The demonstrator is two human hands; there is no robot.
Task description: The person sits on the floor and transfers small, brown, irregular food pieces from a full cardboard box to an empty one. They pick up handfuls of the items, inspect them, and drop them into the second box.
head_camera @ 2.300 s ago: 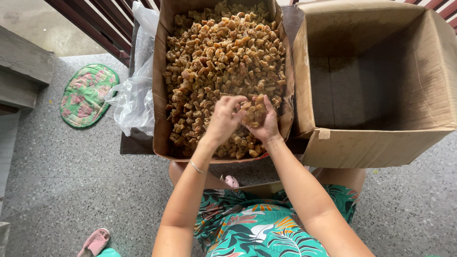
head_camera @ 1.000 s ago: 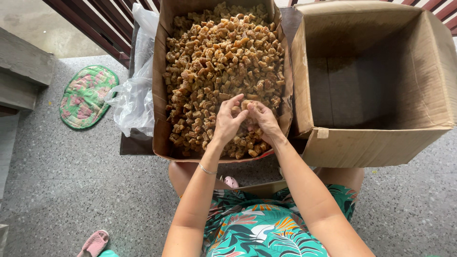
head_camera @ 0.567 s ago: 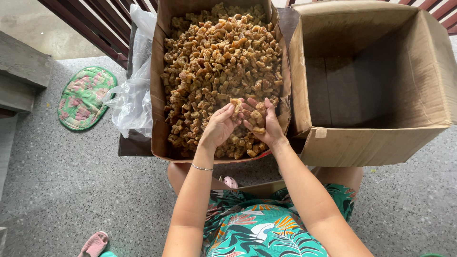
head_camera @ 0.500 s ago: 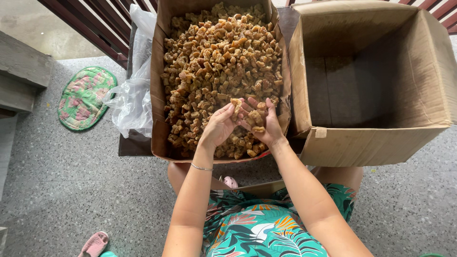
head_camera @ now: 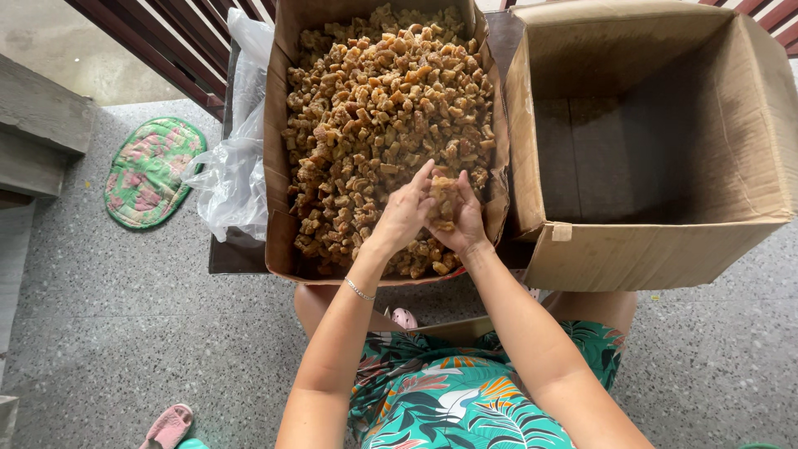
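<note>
Sitting on a speckled grey floor (head_camera: 100, 333), the person works over two cardboard boxes side by side. An empty brown box (head_camera: 665, 241) stands open on the right, its flaps up and its dark bottom bare. Just beside it on the left, a narrower box (head_camera: 278, 241) is filled nearly to the brim with small, crusty golden-brown chunks (head_camera: 374, 100). A crumpled clear plastic bag (head_camera: 237, 166) lies against the outer left wall of that full box, and a green and pink floral mat (head_camera: 150, 170) rests on the floor further left. A pink slipper (head_camera: 166, 428) shows at the bottom edge. Both hands meet over the near end of the filled box: the left hand (head_camera: 405, 212) and the right hand (head_camera: 461, 224) are cupped together, fingers curled around one clump of brown pieces (head_camera: 443, 199) held between them, just above the heap. A thin bracelet (head_camera: 359, 289) circles the left wrist.
</note>
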